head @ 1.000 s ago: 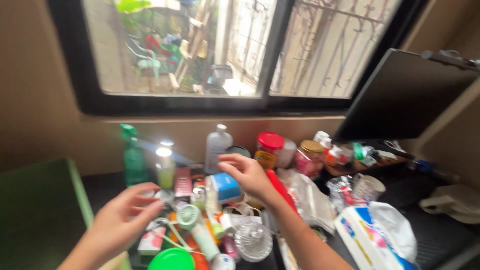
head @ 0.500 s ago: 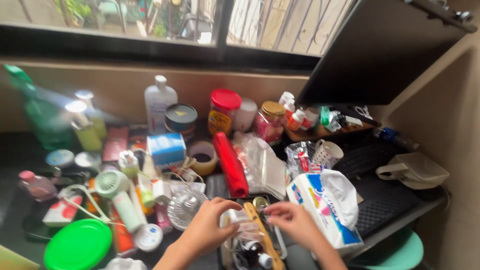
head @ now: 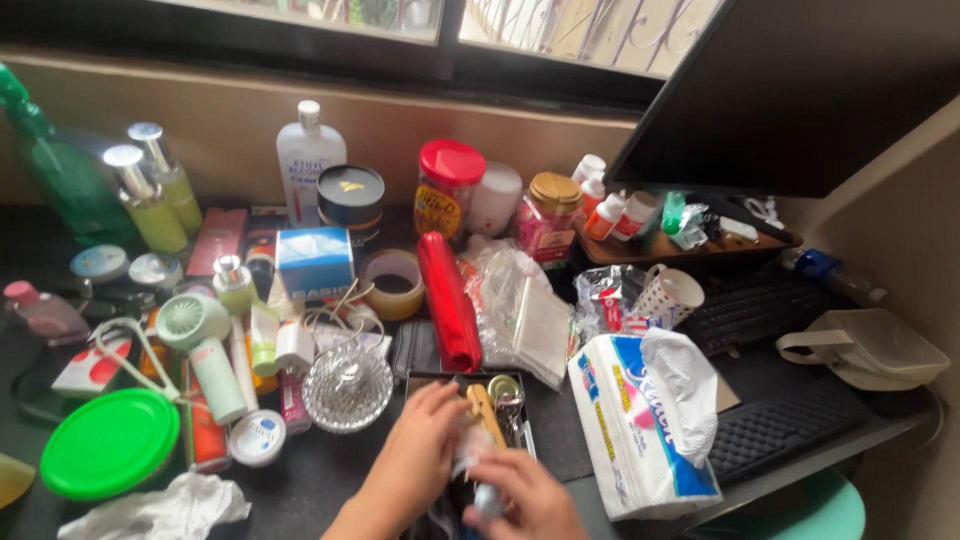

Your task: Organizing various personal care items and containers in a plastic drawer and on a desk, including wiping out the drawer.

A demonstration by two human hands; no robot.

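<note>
Across the back of the cluttered dark desk (head: 330, 475), under the window, a black monitor (head: 820, 95) fills the upper right, with a black keyboard (head: 780, 425) below it and a beige pouch (head: 865, 345) at the far right. Left of the keyboard lies a big white-and-blue tissue pack (head: 645, 420), touching a crumpled clear plastic bag (head: 520, 310). A red cylinder (head: 448, 300) lies lengthwise beside that bag, just behind a small dark tray (head: 520, 420) at the desk's front edge. Further left sit a round green lid (head: 108, 442), a cut-glass dish (head: 348, 385), a mint handheld fan (head: 200, 340), a roll of tape (head: 393, 283) and a blue-and-white box (head: 315, 262); along the wall stand a white bottle (head: 305, 160), a red-lidded jar (head: 448, 185) and a gold-lidded jar (head: 550, 212). Both hands work at the tray. The left hand (head: 420, 455) has its fingers curled down into the tray, touching a wooden clothespin (head: 487, 415) and some crinkled clear wrapping there; whether it truly grips anything cannot be told. The right hand (head: 525, 500), just in front of the tray, is closed around a small pale blue-tipped object (head: 487, 497) that pokes out between its fingers; what that item is stays unclear. A small gold cap (head: 505, 388) rests in the tray beside the clothespin.
</note>
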